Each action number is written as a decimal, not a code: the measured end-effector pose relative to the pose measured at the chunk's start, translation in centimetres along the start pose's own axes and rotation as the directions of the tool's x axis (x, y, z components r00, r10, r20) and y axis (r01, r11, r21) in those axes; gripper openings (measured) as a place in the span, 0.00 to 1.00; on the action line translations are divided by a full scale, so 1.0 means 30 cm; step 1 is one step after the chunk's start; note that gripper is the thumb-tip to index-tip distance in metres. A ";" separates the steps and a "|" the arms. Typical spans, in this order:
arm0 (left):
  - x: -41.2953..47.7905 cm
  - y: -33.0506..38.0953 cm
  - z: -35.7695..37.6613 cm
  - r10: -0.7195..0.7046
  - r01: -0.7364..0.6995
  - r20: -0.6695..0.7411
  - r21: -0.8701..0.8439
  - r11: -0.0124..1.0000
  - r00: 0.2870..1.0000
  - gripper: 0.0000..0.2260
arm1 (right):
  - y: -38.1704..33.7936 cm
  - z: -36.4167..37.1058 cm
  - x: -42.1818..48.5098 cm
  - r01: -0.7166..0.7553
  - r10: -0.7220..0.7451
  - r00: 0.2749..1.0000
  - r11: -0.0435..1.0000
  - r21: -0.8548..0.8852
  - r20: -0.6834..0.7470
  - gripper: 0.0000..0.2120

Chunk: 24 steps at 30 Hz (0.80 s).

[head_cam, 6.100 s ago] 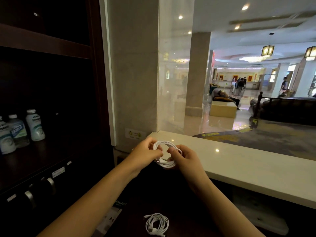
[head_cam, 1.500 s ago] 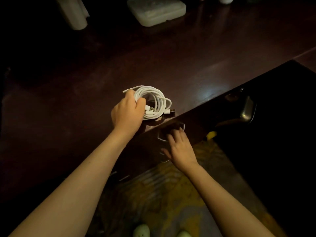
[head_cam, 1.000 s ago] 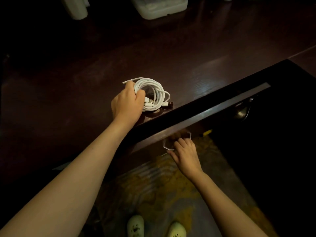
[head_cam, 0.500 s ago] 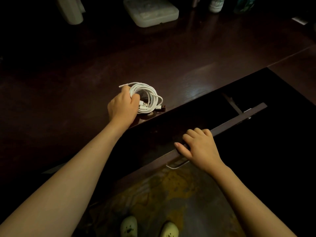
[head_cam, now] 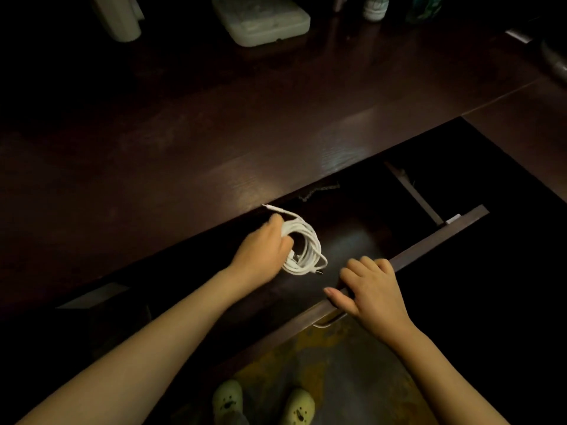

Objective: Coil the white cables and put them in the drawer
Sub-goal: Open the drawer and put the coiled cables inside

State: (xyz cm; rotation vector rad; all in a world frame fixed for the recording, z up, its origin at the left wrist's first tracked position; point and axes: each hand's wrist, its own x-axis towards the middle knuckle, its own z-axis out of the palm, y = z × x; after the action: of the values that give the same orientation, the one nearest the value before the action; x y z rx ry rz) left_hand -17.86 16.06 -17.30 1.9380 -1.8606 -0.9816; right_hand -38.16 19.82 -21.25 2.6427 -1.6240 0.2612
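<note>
Left hand [head_cam: 262,250]: closed around the coiled white cables [head_cam: 302,246], holding the bundle over the open drawer [head_cam: 352,240]; one loose plug end sticks up toward the desk edge.
Right hand [head_cam: 372,291]: fingers curled over the top edge of the drawer front [head_cam: 429,243], thumb lying along it.
Drawer: pulled out, dark inside; a small chain [head_cam: 320,191] lies near its back.
Desk top [head_cam: 214,133]: dark wood; a pale flat box [head_cam: 260,18] stands at the far side.
Floor: pale shoes [head_cam: 264,404] visible below the drawer.

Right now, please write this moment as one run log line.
left hand: holds coiled white cables over open drawer | right hand: on drawer front
</note>
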 end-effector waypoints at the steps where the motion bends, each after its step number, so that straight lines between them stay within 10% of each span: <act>1: 0.018 -0.014 0.041 -0.060 0.063 0.060 -0.036 0.997 0.996 0.04 | 0.001 -0.002 -0.014 -0.005 0.005 1.000 1.000 0.000 0.003 0.27; 11: 0.127 -0.115 0.447 -0.251 0.357 0.391 -0.228 0.906 0.886 0.16 | 0.014 0.013 -0.086 -0.014 0.014 0.998 1.000 0.009 -0.056 0.25; 24: 0.161 -0.190 0.598 -0.199 0.221 0.232 -0.075 0.972 0.952 0.24 | 0.022 0.037 -0.091 0.009 -0.009 0.994 1.000 0.001 -0.106 0.20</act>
State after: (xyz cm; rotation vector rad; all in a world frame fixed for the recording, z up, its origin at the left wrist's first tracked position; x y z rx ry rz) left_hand -25.20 16.65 -35.29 2.0702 -1.7000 -1.3831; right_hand -39.82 21.80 -22.81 2.5883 -1.5807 0.3951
